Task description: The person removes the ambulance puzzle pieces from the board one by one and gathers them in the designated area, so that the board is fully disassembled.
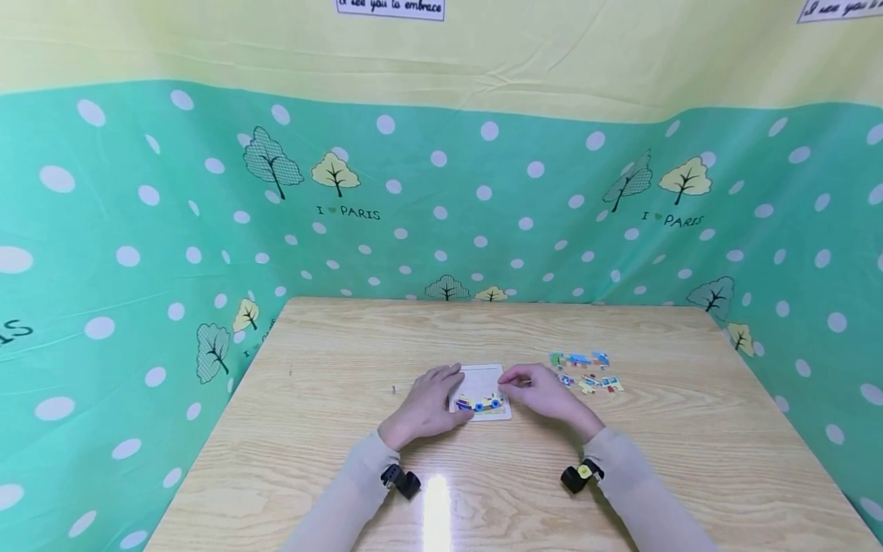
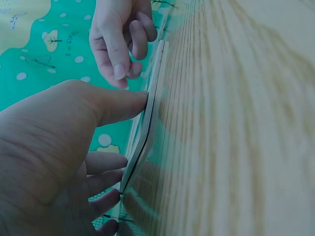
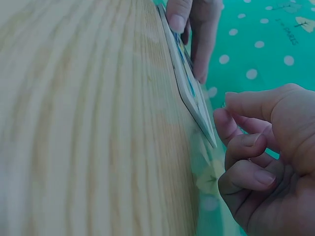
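A white-framed jigsaw tray (image 1: pixel 483 369) lies flat on the table, with joined puzzle pieces (image 1: pixel 479 404) showing a vehicle along its near side. My left hand (image 1: pixel 429 404) rests over the tray's left side. Its thumb presses the near rim, and its straight fingers reach along the far left, as the left wrist view shows. Just above the tray's right edge, my right hand (image 1: pixel 545 391) pinches a small puzzle piece (image 3: pixel 224 105) between thumb and forefinger. Only a sliver of that piece shows; its other fingers are curled.
Several loose puzzle pieces (image 1: pixel 589 381) lie right of the tray, beyond the right hand, with a row of pieces (image 1: pixel 579 359) behind them. A tiny scrap (image 1: pixel 394 389) sits left of the left hand. A dotted green cloth (image 1: pixel 441 230) hangs around the wooden table (image 1: pixel 331 460).
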The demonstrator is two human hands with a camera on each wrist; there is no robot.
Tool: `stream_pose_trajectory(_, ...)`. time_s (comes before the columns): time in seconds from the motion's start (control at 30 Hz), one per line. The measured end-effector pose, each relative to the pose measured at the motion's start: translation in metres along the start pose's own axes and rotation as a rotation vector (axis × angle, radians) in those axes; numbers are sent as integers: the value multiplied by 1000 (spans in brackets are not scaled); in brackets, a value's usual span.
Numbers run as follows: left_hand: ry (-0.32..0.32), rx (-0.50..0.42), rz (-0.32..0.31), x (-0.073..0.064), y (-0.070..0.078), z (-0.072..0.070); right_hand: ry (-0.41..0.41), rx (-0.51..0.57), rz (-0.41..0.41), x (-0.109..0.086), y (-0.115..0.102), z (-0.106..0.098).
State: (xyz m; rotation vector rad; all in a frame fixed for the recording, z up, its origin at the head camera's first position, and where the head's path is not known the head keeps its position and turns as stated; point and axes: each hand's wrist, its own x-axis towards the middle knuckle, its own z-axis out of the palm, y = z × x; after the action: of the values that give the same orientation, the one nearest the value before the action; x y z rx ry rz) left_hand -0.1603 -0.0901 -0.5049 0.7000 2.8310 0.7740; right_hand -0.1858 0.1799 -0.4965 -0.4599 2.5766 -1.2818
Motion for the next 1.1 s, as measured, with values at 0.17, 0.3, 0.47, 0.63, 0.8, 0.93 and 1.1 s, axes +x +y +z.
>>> stream_pose_trajectory(0.17, 3, -2, 4, 0, 0, 0, -26, 12, -22, 2, -6, 7)
stream_pose_trajectory(0.3, 8, 1, 9, 0, 0, 0, -39, 10, -38, 4, -9, 13)
stream_pose_trajectory(0.47, 6, 6, 6, 0, 0, 0, -56, 12, -58, 7, -11, 20)
stream_pose_trajectory(0.63, 7, -5, 3, 0, 1, 0, -73, 18, -71, 10, -15, 26)
stream_pose_trajectory(0.8, 8, -8, 10, -1, 0, 0, -85, 24, -87, 14, -21, 34)
stream_pose_trajectory(0.93, 7, -7, 17, -1, -1, 0, -93, 20, -100, 17, -24, 41)
stream_pose_trajectory(1.1, 25, -6, 34, 0, 0, 0, -112, -5, -107, 19, -26, 47)
